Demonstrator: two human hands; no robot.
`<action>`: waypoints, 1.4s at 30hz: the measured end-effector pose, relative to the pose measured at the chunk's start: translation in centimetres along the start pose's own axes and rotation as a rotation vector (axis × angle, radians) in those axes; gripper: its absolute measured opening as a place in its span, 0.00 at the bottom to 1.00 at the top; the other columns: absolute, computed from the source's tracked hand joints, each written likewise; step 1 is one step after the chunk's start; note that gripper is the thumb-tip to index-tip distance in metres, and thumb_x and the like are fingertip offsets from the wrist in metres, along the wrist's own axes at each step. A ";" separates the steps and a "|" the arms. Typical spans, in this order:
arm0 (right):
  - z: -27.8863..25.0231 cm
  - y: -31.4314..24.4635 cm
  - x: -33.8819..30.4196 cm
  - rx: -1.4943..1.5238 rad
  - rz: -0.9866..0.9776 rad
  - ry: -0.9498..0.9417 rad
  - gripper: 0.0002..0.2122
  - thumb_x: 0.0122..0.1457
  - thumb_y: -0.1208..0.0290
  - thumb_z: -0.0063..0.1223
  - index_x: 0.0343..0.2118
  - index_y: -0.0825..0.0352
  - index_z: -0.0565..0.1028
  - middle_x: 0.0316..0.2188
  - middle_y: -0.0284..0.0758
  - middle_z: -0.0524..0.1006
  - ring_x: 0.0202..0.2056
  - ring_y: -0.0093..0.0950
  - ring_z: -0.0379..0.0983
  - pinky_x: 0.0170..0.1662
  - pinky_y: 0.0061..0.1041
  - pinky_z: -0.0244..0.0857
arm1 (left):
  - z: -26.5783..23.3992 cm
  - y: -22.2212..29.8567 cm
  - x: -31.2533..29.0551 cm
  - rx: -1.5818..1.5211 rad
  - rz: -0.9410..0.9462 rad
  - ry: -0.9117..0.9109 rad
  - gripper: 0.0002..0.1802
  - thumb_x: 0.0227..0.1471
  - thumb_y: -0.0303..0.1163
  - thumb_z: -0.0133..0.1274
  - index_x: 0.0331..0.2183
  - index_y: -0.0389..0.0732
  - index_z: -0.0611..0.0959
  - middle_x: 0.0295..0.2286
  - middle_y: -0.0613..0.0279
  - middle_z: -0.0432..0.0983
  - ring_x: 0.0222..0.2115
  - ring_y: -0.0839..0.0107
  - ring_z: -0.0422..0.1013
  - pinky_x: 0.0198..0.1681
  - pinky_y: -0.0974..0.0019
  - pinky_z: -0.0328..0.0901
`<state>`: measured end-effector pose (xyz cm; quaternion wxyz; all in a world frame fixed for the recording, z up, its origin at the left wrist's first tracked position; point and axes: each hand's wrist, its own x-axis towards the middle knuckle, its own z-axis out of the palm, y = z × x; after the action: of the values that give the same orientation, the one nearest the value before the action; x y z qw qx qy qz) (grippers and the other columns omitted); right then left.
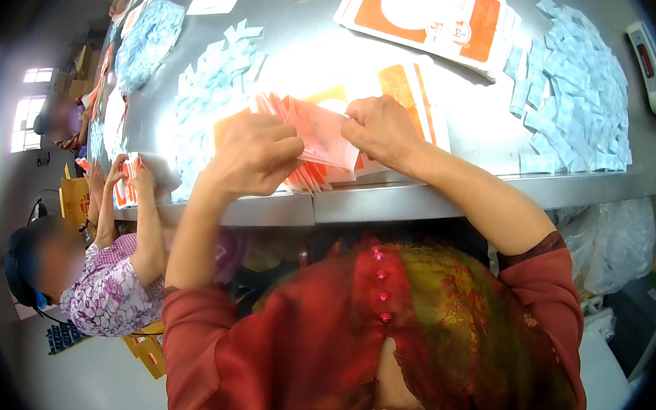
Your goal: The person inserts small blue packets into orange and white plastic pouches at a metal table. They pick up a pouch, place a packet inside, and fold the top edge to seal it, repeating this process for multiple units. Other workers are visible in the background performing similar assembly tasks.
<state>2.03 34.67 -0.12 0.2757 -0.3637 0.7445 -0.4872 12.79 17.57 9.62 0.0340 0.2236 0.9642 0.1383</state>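
Observation:
My left hand [253,154] is closed around a fanned bundle of thin orange-and-white plastic pouches [322,135] just above the table's front edge. My right hand [384,132] pinches the upper right edge of a pouch in that bundle. The pouches' front faces are partly hidden by my left hand. Beyond my hands, more orange-and-white pouches [412,92] lie on the metal table [459,100]. Small pale-blue sachets are heaped on both sides, one pile [218,81] near my left hand and a larger pile [583,98] to the right.
A thick stack of orange-and-white pouches [473,27] lies at the back. At the far right stands a white device with a dark display [653,72]. On the left, a co-worker [117,289] holds similar pouches [127,180]. Clear plastic bags [610,243] hang below the table's right edge.

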 end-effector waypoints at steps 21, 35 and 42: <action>-9.4 0.1 1.7 0.323 0.166 0.157 0.12 0.48 0.66 0.53 0.30 0.71 0.76 0.21 0.35 0.76 0.20 0.22 0.73 0.21 0.19 0.65 | 8.6 -3.5 5.8 -0.046 -0.057 0.355 0.22 0.48 0.48 0.50 0.14 0.42 0.76 0.15 0.62 0.66 0.27 0.62 0.65 0.54 0.43 0.51; -22.0 9.2 9.4 -0.890 0.277 0.367 0.31 0.38 0.54 0.63 0.44 0.69 0.72 0.45 0.46 0.72 0.47 0.41 0.69 0.51 0.34 0.60 | 9.0 -4.5 5.0 -0.149 -0.066 0.445 0.17 0.38 0.43 0.60 0.12 0.41 0.76 0.14 0.62 0.65 0.23 0.64 0.63 0.49 0.48 0.56; -22.4 8.9 13.9 -0.933 0.472 -0.069 0.39 0.30 0.56 0.66 0.50 0.70 0.68 0.47 0.48 0.72 0.48 0.40 0.69 0.50 0.31 0.63 | 9.6 -5.3 5.0 -0.160 -0.012 0.435 0.16 0.36 0.40 0.60 0.10 0.42 0.73 0.11 0.65 0.64 0.22 0.67 0.60 0.44 0.54 0.56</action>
<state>-25.59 37.48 -0.75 0.2111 -0.2861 0.9345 -0.0161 7.31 17.60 -1.15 -0.1559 0.1795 0.9361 0.2592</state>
